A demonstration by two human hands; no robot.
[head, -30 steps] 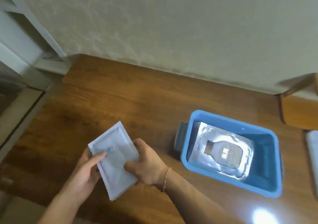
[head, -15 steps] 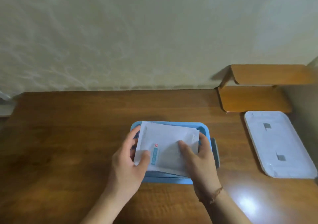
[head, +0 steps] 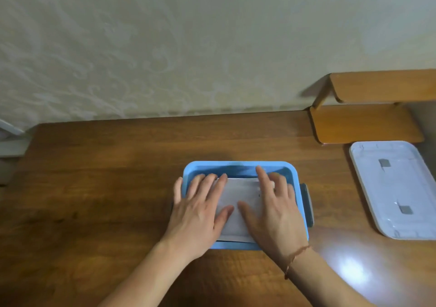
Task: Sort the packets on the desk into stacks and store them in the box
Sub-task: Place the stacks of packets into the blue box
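A blue plastic box (head: pixel 238 165) with dark side handles stands on the wooden desk in front of me. White packets (head: pixel 238 193) lie flat inside it. My left hand (head: pixel 200 208) rests palm down on the packets' left part, fingers spread, thumb over the box's left rim. My right hand (head: pixel 273 212) presses flat on their right part, fingers spread toward the far wall of the box. Neither hand grips anything. The silver packet seen earlier is hidden beneath the white ones.
A white lid (head: pixel 394 188) lies upside down on the desk at the right. A small two-tier wooden shelf (head: pixel 363 122) stands at the back right corner against the wall. The bare desk (head: pixel 106 188) stretches to the left.
The white packets went from held above the box in both hands down into the box. Both hands let go and now lie flat on top of them.
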